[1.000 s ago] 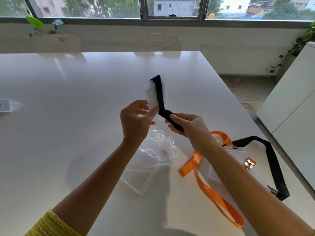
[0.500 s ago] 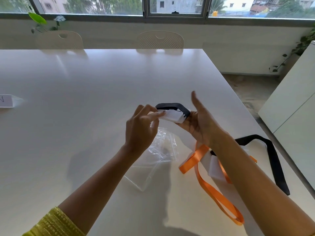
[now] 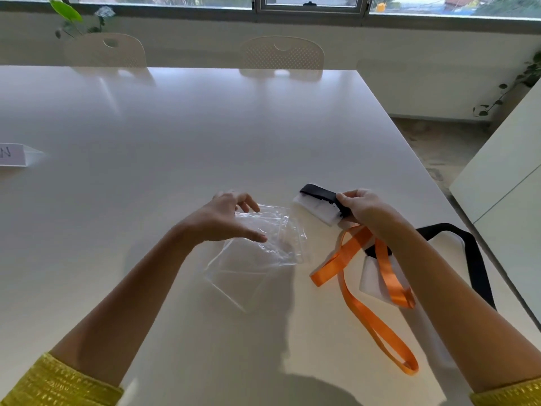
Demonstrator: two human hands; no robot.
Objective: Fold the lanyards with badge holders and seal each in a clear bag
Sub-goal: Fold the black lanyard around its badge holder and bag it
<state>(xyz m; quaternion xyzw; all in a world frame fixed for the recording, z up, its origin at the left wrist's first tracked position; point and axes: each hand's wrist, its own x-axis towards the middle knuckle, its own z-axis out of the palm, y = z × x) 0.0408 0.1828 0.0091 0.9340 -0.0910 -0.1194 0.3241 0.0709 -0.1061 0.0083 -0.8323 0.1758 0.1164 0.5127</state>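
Note:
My right hand [image 3: 361,208] grips a folded black lanyard with its white badge holder [image 3: 317,204], held just above the white table [image 3: 181,133]. My left hand [image 3: 225,219] hovers with relaxed fingers over a pile of clear bags [image 3: 260,253], the fingertips at the top bag's crumpled edge; contact is unclear. An orange lanyard [image 3: 366,306] lies loose under my right forearm, draped over a white badge holder [image 3: 373,278]. A second black lanyard [image 3: 474,259] loops near the table's right edge.
A white name card [image 3: 16,155] stands at the far left. Two pale chairs [image 3: 281,55] are tucked in at the far side. A white cabinet [image 3: 509,177] stands right of the table, across a narrow strip of floor.
My left hand let go of the folded black lanyard and dropped to the clear bags. My right hand closed around the bundle and carried it to the right and lower.

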